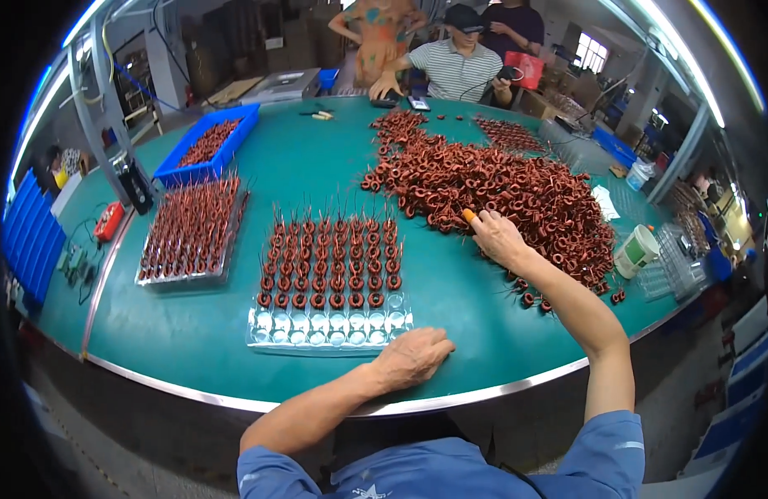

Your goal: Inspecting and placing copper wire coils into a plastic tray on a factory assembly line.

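Note:
My right hand [499, 239] reaches into the near left edge of a large heap of red-brown wound ring coils [492, 179]. An orange cover sits on one fingertip. Its fingers are bent close together among the coils; whether one is between them is hidden. My left hand [413, 359] rests on the table, fingers curled under, beside the near right corner of a clear plastic tray [263, 339]. What that hand holds, if anything, cannot be seen. Rows of coils [337, 266] stand in the tray's far part, wires pointing up. The rows of round pockets nearest me hold no coils.
Left of the tray stands a stack of filled trays [188, 233], with a blue bin [244, 137] of coils behind. A white tub [636, 251] and clear trays [679, 258] are at the right. Across the green table [317, 133] sits a person in a striped shirt [457, 71].

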The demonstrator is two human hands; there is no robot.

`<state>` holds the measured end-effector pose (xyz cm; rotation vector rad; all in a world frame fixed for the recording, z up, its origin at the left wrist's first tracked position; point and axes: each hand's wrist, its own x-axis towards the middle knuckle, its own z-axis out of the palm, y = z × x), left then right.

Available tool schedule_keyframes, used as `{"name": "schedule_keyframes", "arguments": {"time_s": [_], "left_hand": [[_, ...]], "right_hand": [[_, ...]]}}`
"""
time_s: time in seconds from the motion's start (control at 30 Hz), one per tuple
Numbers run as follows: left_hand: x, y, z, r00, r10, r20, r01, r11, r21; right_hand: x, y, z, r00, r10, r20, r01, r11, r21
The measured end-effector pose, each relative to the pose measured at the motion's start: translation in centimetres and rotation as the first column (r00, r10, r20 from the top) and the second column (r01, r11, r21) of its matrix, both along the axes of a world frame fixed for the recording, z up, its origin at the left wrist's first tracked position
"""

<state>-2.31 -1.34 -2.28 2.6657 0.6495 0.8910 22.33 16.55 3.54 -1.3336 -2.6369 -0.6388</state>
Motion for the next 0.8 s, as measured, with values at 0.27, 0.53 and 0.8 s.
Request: {"name": "schedule_keyframes", "arguments": {"time_s": [0.27,0.53,0.8], "left_hand": [[0.1,0.0,0.8,0.999,0.030,-0.017,-0.030,0.999,-0.031],[0.0,0.1,0.6,0.999,0.021,-0.033,-0.022,0.999,-0.038],[0.3,0.1,0.3,1.000,0.008,0.005,-0.008,0.999,-0.036]], "right_hand": [[0.4,2.5,-0.4,0.988,0.070,-0.141,-0.059,0.995,0.081],[0.0,2.2,-0.2,0.990,-0.002,-0.144,0.000,1.000,-0.013],[0.9,1.0,0.1,0.988,0.002,-0.153,-0.009,0.999,-0.046]]}}
